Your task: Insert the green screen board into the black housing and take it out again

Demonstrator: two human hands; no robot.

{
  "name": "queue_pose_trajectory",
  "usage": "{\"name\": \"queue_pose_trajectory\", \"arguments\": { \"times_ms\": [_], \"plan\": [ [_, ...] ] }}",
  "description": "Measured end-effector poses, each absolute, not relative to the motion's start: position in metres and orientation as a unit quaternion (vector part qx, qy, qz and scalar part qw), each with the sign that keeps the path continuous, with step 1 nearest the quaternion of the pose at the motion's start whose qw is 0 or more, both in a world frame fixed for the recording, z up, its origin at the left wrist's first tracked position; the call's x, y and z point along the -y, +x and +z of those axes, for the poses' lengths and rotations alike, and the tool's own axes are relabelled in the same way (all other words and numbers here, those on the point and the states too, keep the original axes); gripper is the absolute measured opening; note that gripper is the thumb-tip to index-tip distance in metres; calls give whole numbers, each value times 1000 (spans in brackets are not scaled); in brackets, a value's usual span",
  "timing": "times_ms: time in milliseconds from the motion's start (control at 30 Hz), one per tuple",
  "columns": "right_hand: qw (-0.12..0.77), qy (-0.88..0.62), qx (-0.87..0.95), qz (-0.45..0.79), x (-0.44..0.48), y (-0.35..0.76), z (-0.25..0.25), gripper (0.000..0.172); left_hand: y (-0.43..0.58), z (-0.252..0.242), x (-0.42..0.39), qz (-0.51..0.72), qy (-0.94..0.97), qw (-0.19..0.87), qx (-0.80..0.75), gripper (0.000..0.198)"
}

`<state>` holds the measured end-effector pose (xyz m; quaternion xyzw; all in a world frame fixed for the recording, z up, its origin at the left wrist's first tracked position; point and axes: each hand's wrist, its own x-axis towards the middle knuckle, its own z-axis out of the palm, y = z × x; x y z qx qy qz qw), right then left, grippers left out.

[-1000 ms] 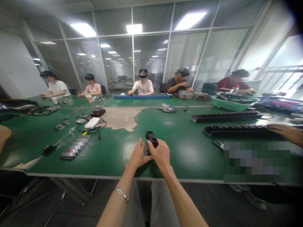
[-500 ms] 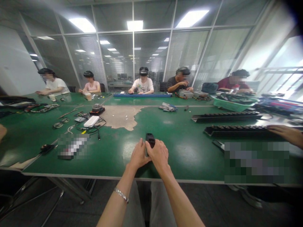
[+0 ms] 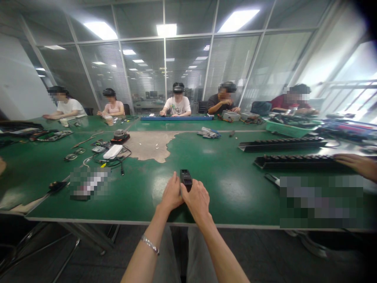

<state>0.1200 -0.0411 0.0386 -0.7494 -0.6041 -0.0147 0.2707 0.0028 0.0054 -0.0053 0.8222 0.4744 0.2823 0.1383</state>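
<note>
A small black box-shaped device is between my two hands, near the front edge of the green table. Its top has darker recessed parts; what kind of device it is I cannot make out. My left hand presses along its left side with the fingers together. Across its near end and right side my right hand is wrapped, the thumb on the top near the left hand. The lower part of the device is hidden by my hands. A silver bracelet circles my left wrist.
Left on the green table are a white adapter-like box with cables and a blurred-out item. To the right, two long black rails lie near a co-worker's hand. A green basket stands farther back. Several people sit opposite.
The black device has tilted or shifted slightly, so more of its near end shows above my right thumb. Both my hands stay on it in almost the same place.
</note>
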Motion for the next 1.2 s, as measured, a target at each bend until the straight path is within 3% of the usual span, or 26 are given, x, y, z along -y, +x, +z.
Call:
{"name": "queue_pose_trajectory", "arguments": {
  "times_ms": [267,467,733,900,1067,1200],
  "plan": [
    [275,-755,596,-2,46,120,29,39,4,-3,-4,267,827,135,-477,44],
    [290,-758,584,-20,42,123,29,61,3,-2,-3,278,818,151,-480,44],
    [300,-741,601,15,35,124,32,40,2,0,-3,282,815,167,-479,50],
    [351,-726,591,4,34,122,39,41,1,0,-3,288,816,164,-473,51],
    [429,-694,579,-18,28,140,53,46,2,-1,-4,289,806,167,-490,68],
    [432,-704,563,-38,25,168,50,50,2,-4,-4,282,800,165,-503,64]
  ]
}}
